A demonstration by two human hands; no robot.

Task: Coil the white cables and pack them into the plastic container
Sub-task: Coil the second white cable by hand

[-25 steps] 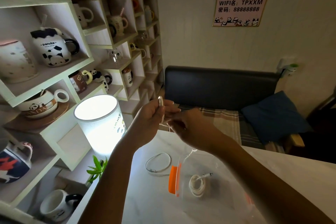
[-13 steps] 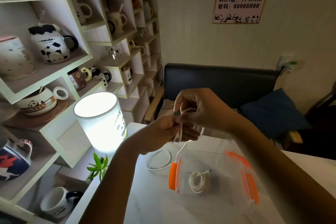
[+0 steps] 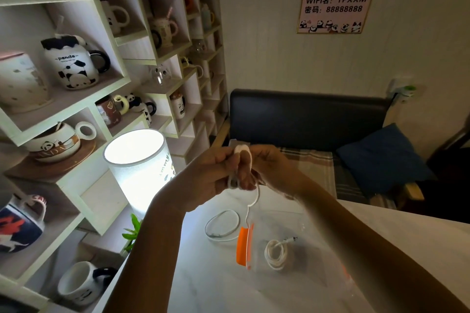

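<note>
Above the table, my left hand [image 3: 208,178] and my right hand [image 3: 269,165] meet around a white cable [image 3: 244,157] wound in small loops between the fingers. Its loose tail [image 3: 254,201] hangs down toward the container. The clear plastic container [image 3: 312,226] with orange clips [image 3: 243,246] stands on the table below my right forearm. A coiled white cable [image 3: 276,254] with a plug end lies inside it. Another white cable loop [image 3: 222,226] rests on the table left of the container.
A lit cylindrical lamp [image 3: 137,165] stands at the table's left edge beside a small green plant [image 3: 132,231]. Shelves of panda mugs [image 3: 73,63] fill the left wall. A dark sofa [image 3: 305,119] with a blue cushion [image 3: 381,157] is behind the white table [image 3: 203,282].
More of the white cable has been wound into loops between my hands, and the hanging tail has grown shorter. The hands have stayed above the container's left end.
</note>
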